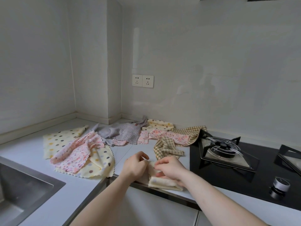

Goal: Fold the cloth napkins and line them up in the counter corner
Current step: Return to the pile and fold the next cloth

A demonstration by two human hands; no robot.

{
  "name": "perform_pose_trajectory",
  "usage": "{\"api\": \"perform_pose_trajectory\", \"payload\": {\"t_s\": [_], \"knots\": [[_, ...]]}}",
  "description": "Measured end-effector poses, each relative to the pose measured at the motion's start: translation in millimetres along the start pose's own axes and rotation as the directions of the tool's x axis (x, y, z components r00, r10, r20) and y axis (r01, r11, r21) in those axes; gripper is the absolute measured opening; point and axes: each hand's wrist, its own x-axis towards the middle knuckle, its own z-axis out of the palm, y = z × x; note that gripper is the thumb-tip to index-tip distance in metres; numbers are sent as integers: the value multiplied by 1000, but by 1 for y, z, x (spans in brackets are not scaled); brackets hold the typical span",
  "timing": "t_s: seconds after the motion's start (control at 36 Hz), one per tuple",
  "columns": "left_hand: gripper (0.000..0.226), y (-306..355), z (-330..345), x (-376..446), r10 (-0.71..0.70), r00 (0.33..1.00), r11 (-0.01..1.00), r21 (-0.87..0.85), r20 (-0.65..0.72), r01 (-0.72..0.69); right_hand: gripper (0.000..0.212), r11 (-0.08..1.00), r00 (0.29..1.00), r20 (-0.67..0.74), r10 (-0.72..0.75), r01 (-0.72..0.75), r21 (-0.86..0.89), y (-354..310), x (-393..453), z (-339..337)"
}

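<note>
Both hands work one cream dotted napkin [160, 182] at the front edge of the counter [32, 150]. The right hand [171, 168] lies on top of it, thumb and fingers curled and pinching a layer of the cloth. The left hand [136, 165] meets the napkin's left edge, fingers bent; they seem to pinch that edge, though the contact is partly hidden.

The napkin is already a narrow folded strip. Its long axis runs from the counter edge away toward the wall, directly beneath the right hand and just right of the left hand. Both hands are on it, the right more squarely.

Just beyond the right hand lies a crumpled checked napkin [166, 148]. Farther beyond, toward the corner, unfolded napkins spread out: a pink floral one [169, 136], a grey one [120, 132], and a second dotted one [160, 124]. Beyond and left of the left hand, a pink napkin [76, 152] overlaps a large dotted napkin [57, 141].

Right of the right hand sits the gas hob [221, 150]; far left of the left hand, the sink [21, 185].

The loose napkins occupy the corner and probably need clearing before any row is laid there.
</note>
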Motion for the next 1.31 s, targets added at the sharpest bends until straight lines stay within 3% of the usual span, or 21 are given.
{"api": "perform_pose_trajectory", "payload": {"t_s": [0.14,0.25,0.31,0.39,0.58,0.69,0.81,0.92,1.06,1.31], "knots": [[25,0,1,1,6,1000,1000,-11,-10,-7,13,993,982,-147,-116,114,-22,-1,-4,-16],[31,0,2,2,14,1000,998,65,25,-16,19,931,931,-282,-234,131,-340,12,1,-39],[44,1,3,1,25,998,993,115,50,-31,31,901,938,-284,-197,59,-429,22,5,-48],[58,5,3,0,45,996,979,196,79,-60,47,911,971,-225,-83,-17,-412,31,6,-53],[47,2,3,1,65,994,969,234,82,-82,72,956,992,-110,62,-91,-280,30,20,-57],[35,3,3,-1,53,997,978,198,54,-63,46,975,997,-24,68,-71,-210,31,25,-64],[42,5,2,-1,35,997,991,131,62,-43,17,997,999,38,-8,10,-71,35,22,-70],[57,7,0,-3,38,994,995,85,100,-47,22,991,994,-59,-90,95,94,46,20,-76],[78,6,0,-2,66,988,992,95,138,-79,15,963,961,-224,-159,201,179,62,22,-78],[63,7,6,-2,75,995,970,224,70,-89,8,938,894,-325,-308,343,55,71,19,-68]]}}
